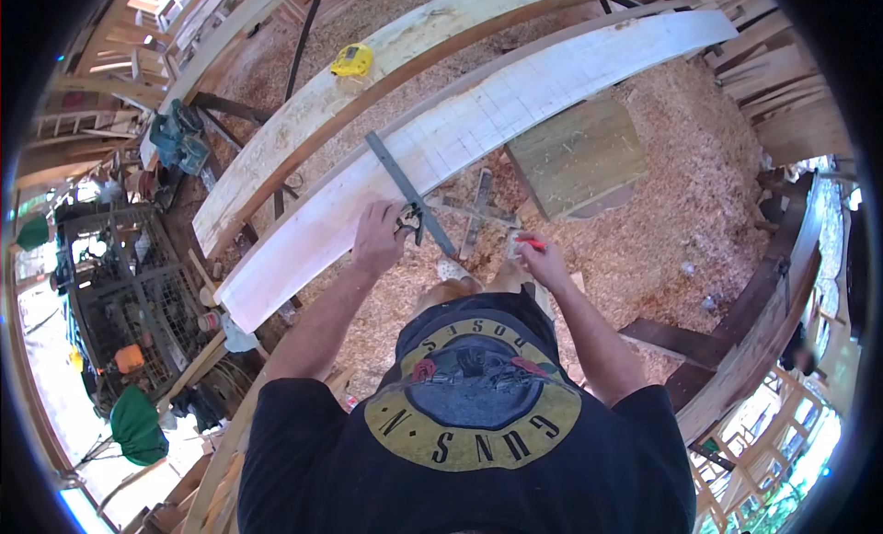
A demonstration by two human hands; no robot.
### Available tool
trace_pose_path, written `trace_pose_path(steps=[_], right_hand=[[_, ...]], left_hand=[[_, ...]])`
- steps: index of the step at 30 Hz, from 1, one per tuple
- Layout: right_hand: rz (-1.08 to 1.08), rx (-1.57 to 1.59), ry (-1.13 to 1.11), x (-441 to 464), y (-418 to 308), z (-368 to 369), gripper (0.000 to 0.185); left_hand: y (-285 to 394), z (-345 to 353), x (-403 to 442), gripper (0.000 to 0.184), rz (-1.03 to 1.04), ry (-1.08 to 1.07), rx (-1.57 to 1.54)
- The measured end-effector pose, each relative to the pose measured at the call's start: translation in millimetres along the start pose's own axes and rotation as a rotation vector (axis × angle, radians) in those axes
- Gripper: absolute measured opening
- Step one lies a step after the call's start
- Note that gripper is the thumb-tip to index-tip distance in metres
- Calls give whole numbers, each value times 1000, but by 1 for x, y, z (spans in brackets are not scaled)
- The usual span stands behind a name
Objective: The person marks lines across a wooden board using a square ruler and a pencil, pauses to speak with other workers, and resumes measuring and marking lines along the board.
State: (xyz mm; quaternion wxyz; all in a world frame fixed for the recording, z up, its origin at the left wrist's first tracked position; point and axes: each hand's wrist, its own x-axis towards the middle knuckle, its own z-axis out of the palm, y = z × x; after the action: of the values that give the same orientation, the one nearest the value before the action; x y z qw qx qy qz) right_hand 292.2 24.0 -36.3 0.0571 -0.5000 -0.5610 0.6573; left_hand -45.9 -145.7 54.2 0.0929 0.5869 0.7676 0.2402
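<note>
Square (408,193) of dark-grey metal, long-bladed, lies crosswise over a pale, curved wooden board (515,94) with thin drawn lines and projects past its near edge. On my remote feed I see the left hand (377,237) at the square's dark stock, fingers bent; I cannot tell whether they close on it. I see the right hand (548,264) pinching a slim red pencil (532,244), apart from the board.
</note>
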Motion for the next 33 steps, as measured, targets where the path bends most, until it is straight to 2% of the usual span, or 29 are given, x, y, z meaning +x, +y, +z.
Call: trace_pose_path(steps=[3, 6, 9, 12, 18, 21, 24, 28, 33], right_hand=[[-75, -125, 25, 7, 8, 1, 33], [-110, -90, 38, 8, 9, 5, 34], [-74, -131, 51, 5, 0, 7, 35], [1, -69, 13, -3, -23, 8, 37], [-3, -48, 17, 2, -24, 10, 40], [-58, 4, 16, 8, -20, 14, 38], [-129, 90, -16, 7, -31, 20, 33], [-180, 261, -139, -2, -84, 33, 28], [-407, 210, -99, 18, -138, 74, 22]], left_hand=[[-1, 2, -1, 54, -6, 7, -6], [-1, 2, -1, 56, -15, 1, -5], [-2, 3, 0, 53, -4, 18, -25], [-2, -1, 3, 57, -1, -13, -19], [2, -8, 8, 69, -53, -123, 51], [3, -14, 11, 69, -96, -217, 101], [6, -19, 16, 69, 14, -108, 204], [-12, -12, 17, 73, 35, -201, 139], [-14, -10, 14, 77, 24, -210, 144]])
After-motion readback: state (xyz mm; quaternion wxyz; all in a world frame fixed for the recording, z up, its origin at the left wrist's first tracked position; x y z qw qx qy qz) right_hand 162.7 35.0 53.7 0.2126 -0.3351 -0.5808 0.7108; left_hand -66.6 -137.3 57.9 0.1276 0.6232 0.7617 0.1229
